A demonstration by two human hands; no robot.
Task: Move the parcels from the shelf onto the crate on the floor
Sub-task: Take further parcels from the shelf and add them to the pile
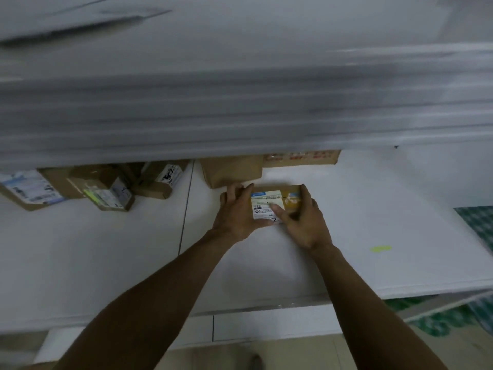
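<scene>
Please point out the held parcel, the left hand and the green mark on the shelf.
held parcel [264,202], head view, on its white label.
left hand [234,213], head view, on its back.
green mark [381,248], head view, on its middle.

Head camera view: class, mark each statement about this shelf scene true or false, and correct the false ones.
1. The left hand and right hand both grip the small labelled parcel. True.
2. The small labelled parcel sits on a crate. False: it is at the white shelf; no crate is in view.
3. To the left of the hands, other parcels lie on the shelf. True.
4. Nothing lies behind the small labelled parcel. False: a plain brown parcel lies just behind it.
5. A yellow-green mark shows on the shelf to the right of the hands. True.
</scene>
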